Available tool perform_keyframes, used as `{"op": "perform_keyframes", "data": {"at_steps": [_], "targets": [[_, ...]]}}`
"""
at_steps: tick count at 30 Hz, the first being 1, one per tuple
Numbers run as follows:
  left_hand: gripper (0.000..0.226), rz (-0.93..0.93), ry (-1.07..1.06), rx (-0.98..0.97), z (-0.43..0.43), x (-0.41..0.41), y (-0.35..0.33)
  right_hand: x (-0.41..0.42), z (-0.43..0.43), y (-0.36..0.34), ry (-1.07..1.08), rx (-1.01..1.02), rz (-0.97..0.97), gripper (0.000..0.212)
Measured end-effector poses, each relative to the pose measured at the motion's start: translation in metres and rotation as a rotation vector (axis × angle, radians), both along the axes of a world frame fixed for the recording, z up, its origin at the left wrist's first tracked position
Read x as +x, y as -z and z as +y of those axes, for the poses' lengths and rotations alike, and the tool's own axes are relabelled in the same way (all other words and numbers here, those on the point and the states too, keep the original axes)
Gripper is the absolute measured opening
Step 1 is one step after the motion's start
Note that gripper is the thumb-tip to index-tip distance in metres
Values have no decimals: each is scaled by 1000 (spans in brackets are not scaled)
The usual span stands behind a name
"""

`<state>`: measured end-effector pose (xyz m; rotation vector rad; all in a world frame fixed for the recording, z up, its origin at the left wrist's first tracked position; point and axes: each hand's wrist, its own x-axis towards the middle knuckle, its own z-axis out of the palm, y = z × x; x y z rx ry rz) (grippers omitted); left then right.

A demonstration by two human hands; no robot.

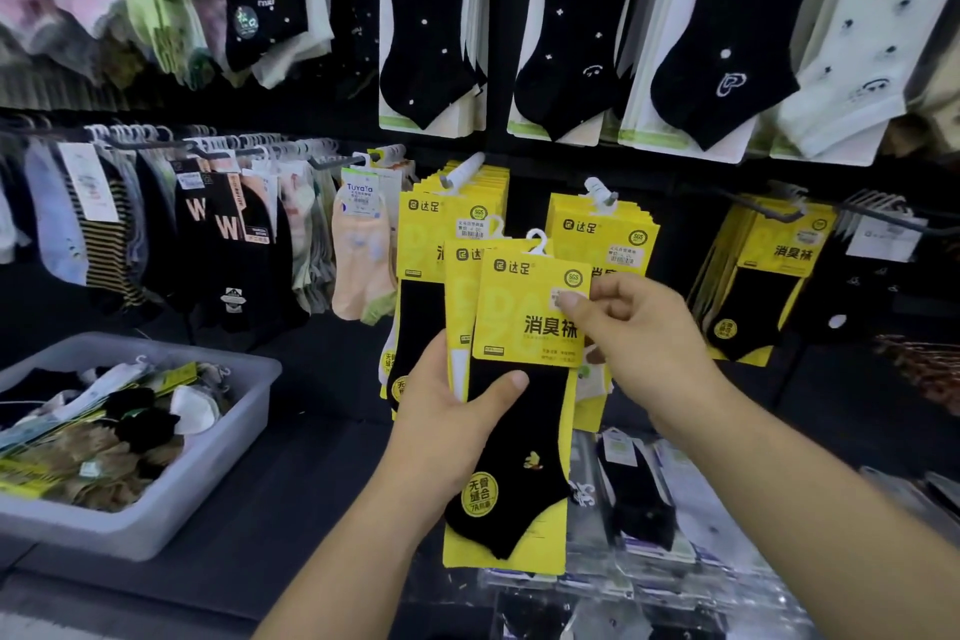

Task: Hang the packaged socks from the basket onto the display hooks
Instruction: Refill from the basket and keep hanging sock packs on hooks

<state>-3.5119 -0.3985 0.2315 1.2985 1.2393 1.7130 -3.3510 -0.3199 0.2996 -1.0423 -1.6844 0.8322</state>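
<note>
Well left of the sock pack (524, 327) I see the grey basket (130, 530) on the counter (291, 483), socks heaped in it. My left hand (447, 411) grips the pack's left edge, fingers curled behind, thumb across the black sock. The pack is upright, off any hook. My right hand (644, 343) pinches its upper right corner. A loaded display hook (597, 190) stands above it.

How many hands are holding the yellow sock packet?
2. The left hand grips the yellow sock packet at its middle; the right hand pinches its top right corner. No other hand shows.
</note>
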Motion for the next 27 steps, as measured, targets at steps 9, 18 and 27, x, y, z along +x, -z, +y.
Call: {"op": "perform_keyframes", "data": {"at_steps": [9,18,27], "targets": [[28,-124,-68,-39,6,-2,2,32,17,-1,137,67,481,9],[26,-134,-45,-40,9,0,5,25,28,-11,147,81,503,8],[26,-155,37,-32,7,1,2,24,37,1,209,55,340,6]]}}
